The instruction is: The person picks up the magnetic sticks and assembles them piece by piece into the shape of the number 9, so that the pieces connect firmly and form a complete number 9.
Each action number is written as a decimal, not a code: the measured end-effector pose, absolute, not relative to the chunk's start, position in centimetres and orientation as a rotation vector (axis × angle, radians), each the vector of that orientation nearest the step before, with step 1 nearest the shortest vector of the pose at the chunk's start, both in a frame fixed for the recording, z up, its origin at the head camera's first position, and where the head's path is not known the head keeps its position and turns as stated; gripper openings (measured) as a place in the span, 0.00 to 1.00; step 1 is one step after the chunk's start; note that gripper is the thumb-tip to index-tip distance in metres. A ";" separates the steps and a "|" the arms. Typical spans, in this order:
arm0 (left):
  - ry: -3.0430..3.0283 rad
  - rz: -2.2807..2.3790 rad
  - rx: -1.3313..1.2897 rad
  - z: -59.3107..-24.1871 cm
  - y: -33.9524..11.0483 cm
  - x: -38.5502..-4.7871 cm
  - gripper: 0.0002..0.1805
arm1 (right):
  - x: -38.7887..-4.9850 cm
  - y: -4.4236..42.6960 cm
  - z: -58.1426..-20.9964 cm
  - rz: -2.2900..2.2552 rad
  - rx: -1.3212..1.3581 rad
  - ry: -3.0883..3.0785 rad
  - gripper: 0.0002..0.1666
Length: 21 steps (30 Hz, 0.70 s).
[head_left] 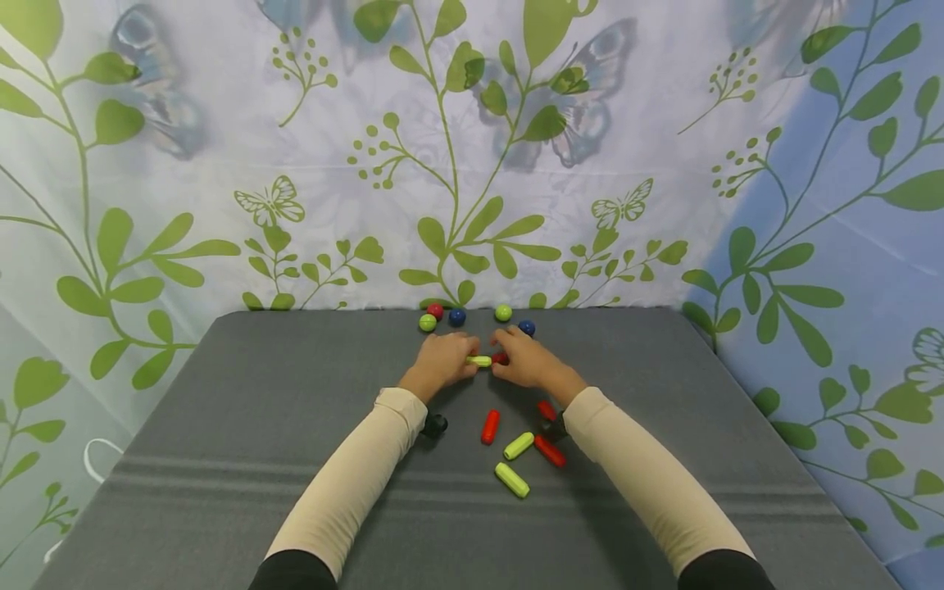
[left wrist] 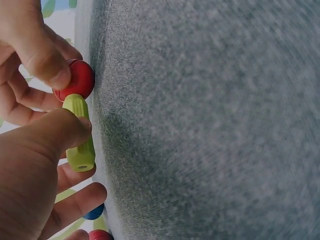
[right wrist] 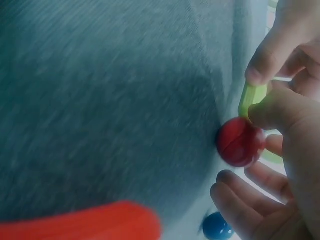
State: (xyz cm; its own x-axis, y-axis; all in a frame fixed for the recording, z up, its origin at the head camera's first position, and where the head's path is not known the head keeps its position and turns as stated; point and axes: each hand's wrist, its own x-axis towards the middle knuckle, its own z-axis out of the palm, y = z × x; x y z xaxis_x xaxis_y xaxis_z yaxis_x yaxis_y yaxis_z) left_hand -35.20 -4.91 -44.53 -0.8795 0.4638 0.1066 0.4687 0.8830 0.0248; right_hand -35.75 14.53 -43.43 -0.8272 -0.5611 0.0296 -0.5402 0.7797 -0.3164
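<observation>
My left hand (head_left: 441, 358) pinches a yellow-green ridged stick (head_left: 483, 360) between thumb and fingers. In the left wrist view, a hole shows in the near end of this stick (left wrist: 83, 157). My right hand (head_left: 527, 360) grips a shiny red ball (head_left: 500, 359), its thumb lying against the ball in that same view. The stick's far end meets the red ball (right wrist: 239, 142); whether it goes into the ball is hidden. Both hands are close together, near the back of the grey table (head_left: 295, 475).
Behind the hands lie a red ball (head_left: 435, 311), green balls (head_left: 427, 323) (head_left: 503, 313) and blue balls (head_left: 457, 317) (head_left: 527, 327). Nearer are red sticks (head_left: 490, 427) (head_left: 550, 451) (head_left: 546, 410) and yellow-green sticks (head_left: 519, 446) (head_left: 512, 480). A patterned curtain (head_left: 332, 164) hangs behind the table.
</observation>
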 end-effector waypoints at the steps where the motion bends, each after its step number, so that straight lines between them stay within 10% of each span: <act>1: -2.951 -0.079 -0.734 -44.5 -4.9 -35.1 0.08 | -35.7 14.3 -43.4 -0.494 -0.903 2.893 0.24; 21: -2.964 -0.163 -0.710 -44.4 -6.0 -35.0 0.15 | -36.2 12.9 -44.3 -0.433 -1.042 2.906 0.07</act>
